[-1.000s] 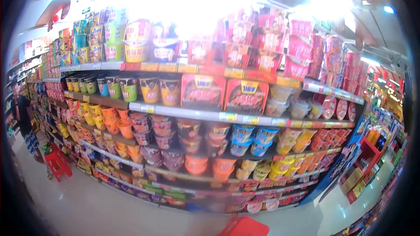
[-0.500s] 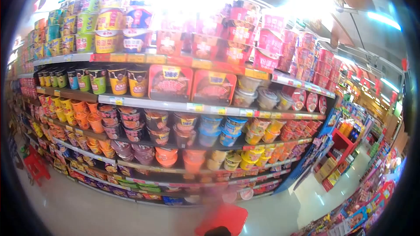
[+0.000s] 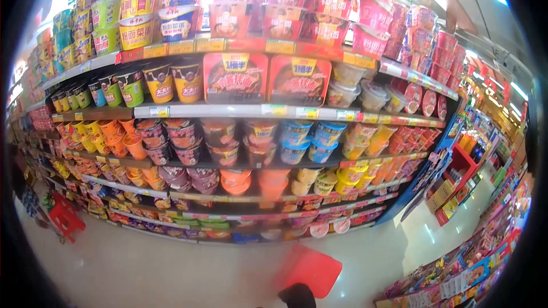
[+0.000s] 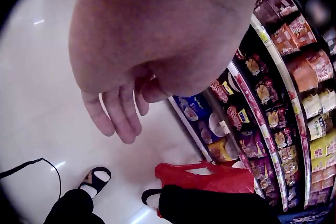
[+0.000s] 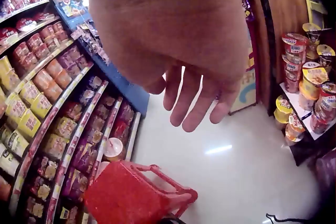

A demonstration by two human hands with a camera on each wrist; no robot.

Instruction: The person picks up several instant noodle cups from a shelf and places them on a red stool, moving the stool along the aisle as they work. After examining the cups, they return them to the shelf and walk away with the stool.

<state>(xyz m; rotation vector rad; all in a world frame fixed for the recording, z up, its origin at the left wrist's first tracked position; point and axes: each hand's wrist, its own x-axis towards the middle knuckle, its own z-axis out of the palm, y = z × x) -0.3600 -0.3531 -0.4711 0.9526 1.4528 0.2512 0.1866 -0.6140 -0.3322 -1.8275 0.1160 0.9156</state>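
My left hand (image 4: 163, 40) hangs with loosely bent fingers and holds nothing, above the pale floor in the left wrist view. In the right wrist view my right hand (image 5: 178, 40) also hangs empty, its fingers pointing down and slightly apart. Neither hand shows in the head view. A red plastic stool (image 3: 314, 268) stands on the floor in front of a long shelf of instant noodles. Cup noodles (image 3: 157, 84) and two large square noodle boxes (image 3: 235, 80) line its upper middle level. Blue noodle bowls (image 3: 328, 134) are stacked one level lower.
Another red stool (image 3: 65, 217) stands at the far left, close to a person partly visible there. To the right are a red display stand (image 3: 459, 165) and a rack of packaged goods (image 3: 456, 279). Further noodle cups (image 5: 315, 77) stand on a side display.
The head view first swung right, then tilted down and came closer to the shelf. The near red stool and a dark shape at the bottom edge came further into view.
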